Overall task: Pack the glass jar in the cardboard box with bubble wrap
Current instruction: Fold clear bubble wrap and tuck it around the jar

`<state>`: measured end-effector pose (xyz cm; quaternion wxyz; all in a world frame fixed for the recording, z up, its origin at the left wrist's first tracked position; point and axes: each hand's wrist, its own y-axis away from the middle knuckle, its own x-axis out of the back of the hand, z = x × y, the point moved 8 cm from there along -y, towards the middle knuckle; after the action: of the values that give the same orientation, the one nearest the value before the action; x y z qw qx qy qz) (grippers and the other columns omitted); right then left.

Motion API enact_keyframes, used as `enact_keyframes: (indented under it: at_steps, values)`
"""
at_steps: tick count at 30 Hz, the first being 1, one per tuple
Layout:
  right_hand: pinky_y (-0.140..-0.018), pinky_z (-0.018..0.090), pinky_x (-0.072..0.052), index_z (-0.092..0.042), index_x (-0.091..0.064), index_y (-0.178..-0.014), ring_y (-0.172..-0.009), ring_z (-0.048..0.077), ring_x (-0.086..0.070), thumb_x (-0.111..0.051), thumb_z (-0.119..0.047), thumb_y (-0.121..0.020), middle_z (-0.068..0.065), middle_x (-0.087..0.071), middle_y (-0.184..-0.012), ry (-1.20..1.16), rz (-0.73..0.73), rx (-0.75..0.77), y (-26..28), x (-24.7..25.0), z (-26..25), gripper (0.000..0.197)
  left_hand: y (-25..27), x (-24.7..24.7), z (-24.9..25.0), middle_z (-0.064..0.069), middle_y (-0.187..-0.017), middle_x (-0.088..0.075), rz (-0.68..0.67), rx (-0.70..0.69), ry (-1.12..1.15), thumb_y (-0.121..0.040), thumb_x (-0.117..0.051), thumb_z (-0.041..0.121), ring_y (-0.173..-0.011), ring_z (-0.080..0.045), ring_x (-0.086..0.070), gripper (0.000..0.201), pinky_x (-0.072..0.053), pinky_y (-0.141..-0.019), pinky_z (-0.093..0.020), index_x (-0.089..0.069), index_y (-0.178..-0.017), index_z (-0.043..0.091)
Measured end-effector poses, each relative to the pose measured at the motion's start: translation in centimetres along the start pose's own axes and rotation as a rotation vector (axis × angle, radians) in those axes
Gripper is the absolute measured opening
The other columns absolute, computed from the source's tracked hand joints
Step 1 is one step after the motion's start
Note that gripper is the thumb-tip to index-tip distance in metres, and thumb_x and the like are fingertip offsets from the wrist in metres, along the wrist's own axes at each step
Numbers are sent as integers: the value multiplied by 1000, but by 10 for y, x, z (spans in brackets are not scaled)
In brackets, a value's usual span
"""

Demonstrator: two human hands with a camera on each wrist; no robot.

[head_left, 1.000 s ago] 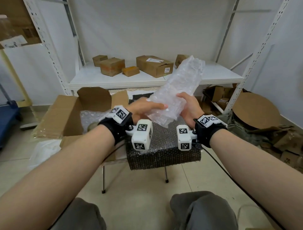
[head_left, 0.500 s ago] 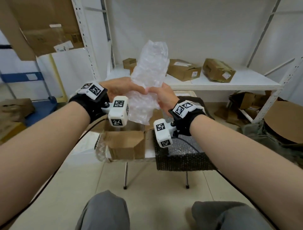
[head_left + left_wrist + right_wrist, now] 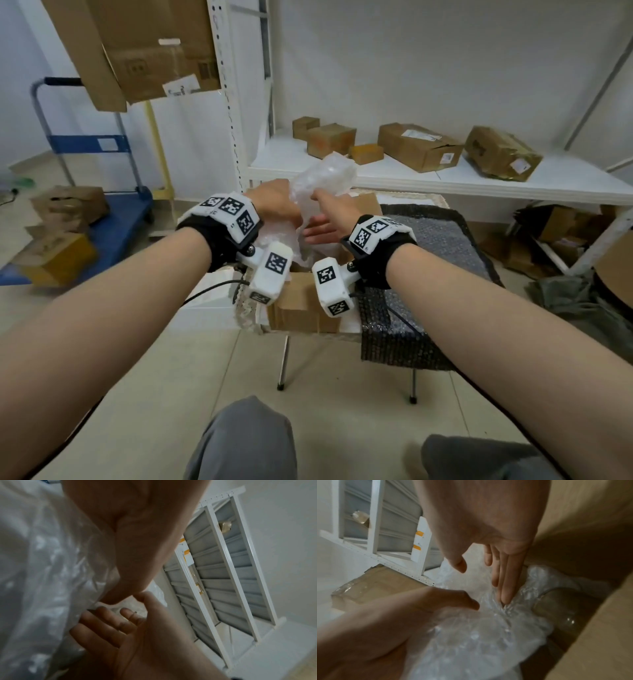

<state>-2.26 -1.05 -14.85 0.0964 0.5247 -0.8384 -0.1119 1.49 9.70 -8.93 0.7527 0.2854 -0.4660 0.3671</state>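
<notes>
left grip (image 3: 274, 202) clutches bubble wrap (image 3: 325, 178) (shelf boxes (image 3: 416, 145) behind)

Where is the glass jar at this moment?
In the right wrist view, the glass jar lies low inside the cardboard box, beside the bubble wrap.

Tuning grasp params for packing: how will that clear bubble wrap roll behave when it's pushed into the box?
Bubble wrap probably light and floppy: it crumples and creases where the left hand holds it. Likely springy, so it may bulge back out of the cardboard box once released. Its glossy film looks slippery under the right hand's straight fingers.
</notes>
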Motion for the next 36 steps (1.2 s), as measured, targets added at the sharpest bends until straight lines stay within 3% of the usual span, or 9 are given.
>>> enact_keyframes:
  at_steps: [9,12,17,21,23,26,29,32,36]
  values:
    - [-84,51,-58,-8,-56,-111,-83,35,-71,-58,-72,-69,20,-69,-99,-54,-55,-109,2,-8,7,77,-11,-26,1,5,-70,-45,60,-67,-398,-90,-60,37,-75,-17,-49,23,-37,-68,-25,-51,-96,17]
    - [-82,51,-59,-8,-49,-128,-93,38,-69,-69,-75,-52,20,-65,-113,-53,-8,-127,-6,-9,11,103,-19,-49,-9,-1,-99,-61,-92,-90,-393,-96,-56,37,-86,-15,-50,29,-44,-80,-27,-53,-111,13]
    - [-79,67,-53,-7,-54,-120,-94,44,-69,-64,-24,-59,26,-65,-113,58,38,-80,-23,-3,15,64,-22,-48,-17,1,-113,-64,-251,-53,-236,-79,-64,61,-98,-19,-60,57,-47,-85,-31,-61,-117,20]
    - [-92,53,-55,-8,-56,-90,-99,39,-68,-54,-9,-72,23,-67,-111,196,31,-17,-22,-3,9,18,-36,-32,-18,6,-99,-63,-287,-87,-200,-50,-51,95,-94,-17,-58,88,-43,-83,-29,-73,-100,26]
    - [-96,52,-53,-9,-56,-88,-104,38,-66,-57,-10,-76,22,-67,-113,251,37,-24,-23,-1,12,13,-48,-21,-20,4,-93,-63,-221,-121,-103,-46,-60,91,-88,-17,-53,91,-39,-80,-29,-72,-94,15]
    - [-93,52,-55,-4,-56,-114,-104,37,-64,-62,-17,-78,18,-63,-113,273,49,-31,-24,1,13,38,-56,-7,-31,3,-128,-55,-155,-117,-7,-66,-76,62,-112,-16,-53,79,-40,-103,-35,-54,-129,19]
    - [-67,36,-56,-2,-54,-118,-91,31,-66,-65,-19,-85,14,-62,-99,322,61,10,-25,1,3,38,-59,-6,-34,-3,-141,-46,-143,-170,95,-70,-85,31,-119,-19,-50,93,-40,-107,-37,-33,-147,19]
    - [-62,31,-55,0,-54,-123,-73,23,-62,-65,-23,-90,8,-58,-85,328,48,-16,-32,-6,4,41,-65,-8,-39,-7,-127,-46,-23,-240,69,-65,-88,26,-112,-20,-51,94,-47,-99,-37,-34,-142,27]
    - [-71,28,-47,-3,-52,-132,-87,24,-58,-52,-41,-98,11,-58,-105,381,-43,-41,-37,-25,12,51,-65,-13,-42,-5,-107,-49,104,-257,85,-68,-83,22,-95,-24,-54,60,-50,-86,-41,-43,-112,28]
